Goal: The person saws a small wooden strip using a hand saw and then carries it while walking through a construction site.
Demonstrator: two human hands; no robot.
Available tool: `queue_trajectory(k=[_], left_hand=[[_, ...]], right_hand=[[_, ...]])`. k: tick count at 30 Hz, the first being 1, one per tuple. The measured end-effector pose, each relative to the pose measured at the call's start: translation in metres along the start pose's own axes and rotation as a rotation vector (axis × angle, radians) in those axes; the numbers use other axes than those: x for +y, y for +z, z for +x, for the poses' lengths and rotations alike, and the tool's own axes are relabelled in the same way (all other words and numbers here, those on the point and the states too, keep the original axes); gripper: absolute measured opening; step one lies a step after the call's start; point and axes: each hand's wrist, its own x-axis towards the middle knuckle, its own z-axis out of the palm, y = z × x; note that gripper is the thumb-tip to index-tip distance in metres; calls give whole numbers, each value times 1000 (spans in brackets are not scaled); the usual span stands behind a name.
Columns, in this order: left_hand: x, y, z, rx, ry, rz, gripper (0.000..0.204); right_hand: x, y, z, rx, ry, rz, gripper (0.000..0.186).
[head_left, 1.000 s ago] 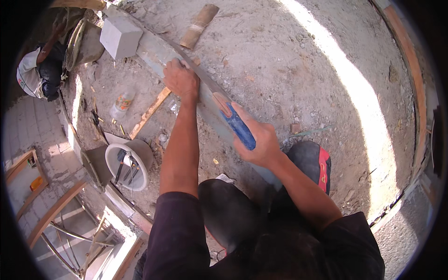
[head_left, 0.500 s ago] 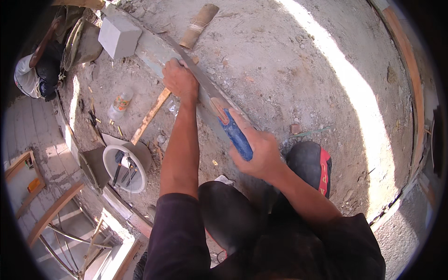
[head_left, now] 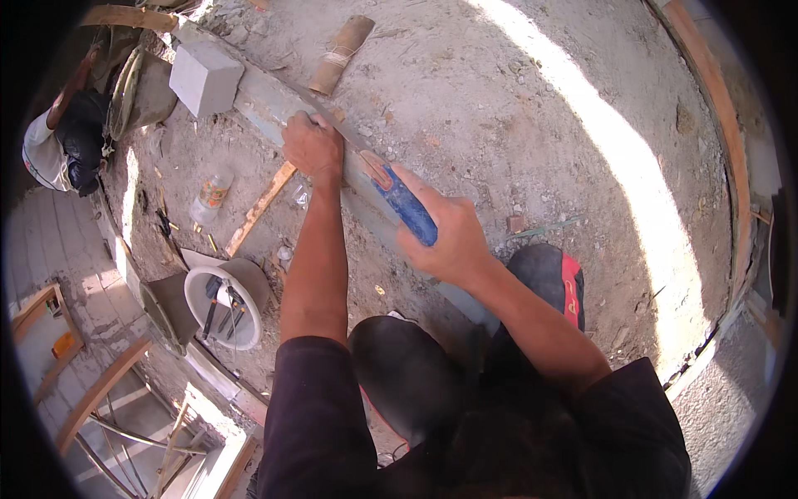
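Observation:
My right hand (head_left: 440, 233) is closed on the blue handle of a hand saw (head_left: 403, 204), whose long grey blade runs up and left along a grey board (head_left: 264, 106) lying diagonally over the dirt. My left hand (head_left: 312, 145) has its fingers curled on that board beside the blade; exactly what they grip is partly hidden. A white block (head_left: 204, 76) sits toward the board's far end. Below my left hand a narrow wooden batten (head_left: 258, 212) lies on the ground, with a plastic bottle (head_left: 212, 195) to its left.
A white bucket (head_left: 220, 308) of tools stands lower left, near wooden framing (head_left: 108, 387). A cardboard-like tube (head_left: 341, 54) lies beyond the board. A person (head_left: 66, 137) in a white shirt crouches at the upper left. A curved timber edge (head_left: 727, 141) runs along the right.
My right hand with the saw went back toward my body, then moved forward and slightly left. My left hand stays in nearly the same place on the board.

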Motion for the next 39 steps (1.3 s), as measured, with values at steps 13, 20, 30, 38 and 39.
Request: queue_trajectory(k=[13, 20, 30, 38, 39], left_hand=[[2, -3, 3, -7, -20, 5, 18], [15, -5, 8, 56, 3, -37, 19], [8, -2, 1, 41, -8, 21, 18], [-9, -5, 18, -45, -50, -24, 24], [-5, -13, 26, -26, -39, -31, 24]], right_hand=[[-9, 4, -49, 26, -74, -14, 67], [-4, 5, -3, 85, -64, 41, 71], [9, -3, -45, 118, -73, 68, 69], [9, 9, -49, 76, -120, 48, 71], [16, 10, -50, 60, -82, 135, 71]])
